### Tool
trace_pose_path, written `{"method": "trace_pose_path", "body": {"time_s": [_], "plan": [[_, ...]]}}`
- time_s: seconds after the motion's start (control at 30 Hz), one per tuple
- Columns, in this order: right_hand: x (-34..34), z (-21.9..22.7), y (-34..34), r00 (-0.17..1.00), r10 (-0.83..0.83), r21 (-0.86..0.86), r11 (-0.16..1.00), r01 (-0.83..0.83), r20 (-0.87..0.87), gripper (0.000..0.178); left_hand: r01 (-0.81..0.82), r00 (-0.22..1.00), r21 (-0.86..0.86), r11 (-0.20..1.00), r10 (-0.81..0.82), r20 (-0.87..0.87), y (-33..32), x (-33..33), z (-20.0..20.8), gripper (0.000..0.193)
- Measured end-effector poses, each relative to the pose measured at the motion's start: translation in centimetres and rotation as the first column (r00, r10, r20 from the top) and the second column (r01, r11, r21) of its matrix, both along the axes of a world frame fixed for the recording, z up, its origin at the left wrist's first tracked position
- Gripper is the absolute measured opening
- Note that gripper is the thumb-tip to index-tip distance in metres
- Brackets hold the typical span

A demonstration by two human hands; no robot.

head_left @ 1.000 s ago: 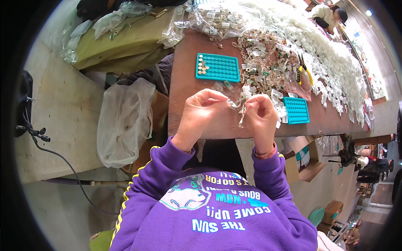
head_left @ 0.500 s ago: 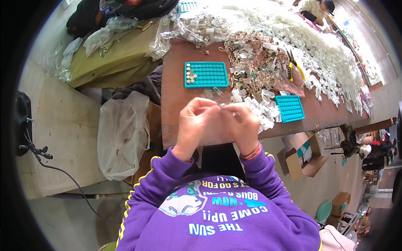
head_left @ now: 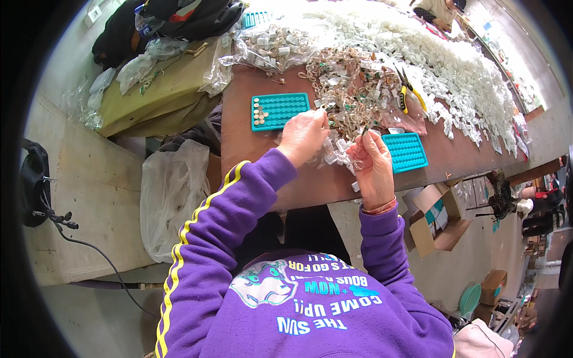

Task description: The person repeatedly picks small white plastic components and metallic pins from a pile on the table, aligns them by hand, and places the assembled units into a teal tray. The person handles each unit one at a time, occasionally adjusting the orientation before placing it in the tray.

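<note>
My left hand [head_left: 303,136] reaches over the near edge of a tangled heap of small wired parts [head_left: 340,89]. Its fingers are curled together, and whatever they grip is hidden. To the right, my right hand [head_left: 375,170] is raised with thumb and fingers pinched on a small item too tiny to name. Below the heap, between the hands, lie small clear-white plastic pieces [head_left: 337,154]. A teal tray [head_left: 292,106] beyond my left hand holds several round, coin-like discs along its left side. Beside my right hand sits a second teal tray [head_left: 406,153] with rows of hollows.
Yellow-and-black pliers [head_left: 406,98] lie on the heap's right side. A large mound of white pieces [head_left: 459,83] spreads over the far right of the brown table [head_left: 239,149]. An open cardboard box [head_left: 439,230] stands below its right edge. Another person [head_left: 439,13] sits at the far right.
My hands, earlier together in front of me, have separated. The left moved forward to the heap; the right shifted right and turned palm-up. The view has shifted slightly.
</note>
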State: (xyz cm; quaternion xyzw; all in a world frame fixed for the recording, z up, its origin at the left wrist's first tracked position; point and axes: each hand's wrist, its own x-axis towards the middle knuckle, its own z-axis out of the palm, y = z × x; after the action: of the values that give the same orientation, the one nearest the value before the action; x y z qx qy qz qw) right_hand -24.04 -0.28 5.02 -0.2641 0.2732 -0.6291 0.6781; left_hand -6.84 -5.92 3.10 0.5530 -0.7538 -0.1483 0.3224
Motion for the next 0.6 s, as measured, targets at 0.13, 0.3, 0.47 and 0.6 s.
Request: {"method": "trace_pose_path", "body": {"time_s": [0.13,0.3,0.47,0.6], "plan": [[0.0,-0.6,-0.3,0.978,0.106,0.090,0.988,-0.123,0.178,0.013,-0.055,0.987,-0.029,0.998,0.050,-0.152,0.1,1.7,0.5,0.018],[0.5,-0.8,-0.5,0.942,0.190,0.132,0.963,-0.233,0.276,0.017,-0.040,0.923,0.044,0.998,0.053,-0.381,1.2,4.4,1.3,0.026],[1.7,-0.3,-0.5,0.905,0.312,0.092,0.932,-0.351,0.288,0.019,0.014,0.750,0.171,0.985,0.103,-0.654,2.9,6.6,0.9,0.024],[2.8,0.0,-0.4,0.882,0.379,0.074,0.908,-0.413,0.280,0.018,-0.062,0.772,0.027,0.998,0.065,-0.633,5.8,7.1,-0.2,0.023]]}}
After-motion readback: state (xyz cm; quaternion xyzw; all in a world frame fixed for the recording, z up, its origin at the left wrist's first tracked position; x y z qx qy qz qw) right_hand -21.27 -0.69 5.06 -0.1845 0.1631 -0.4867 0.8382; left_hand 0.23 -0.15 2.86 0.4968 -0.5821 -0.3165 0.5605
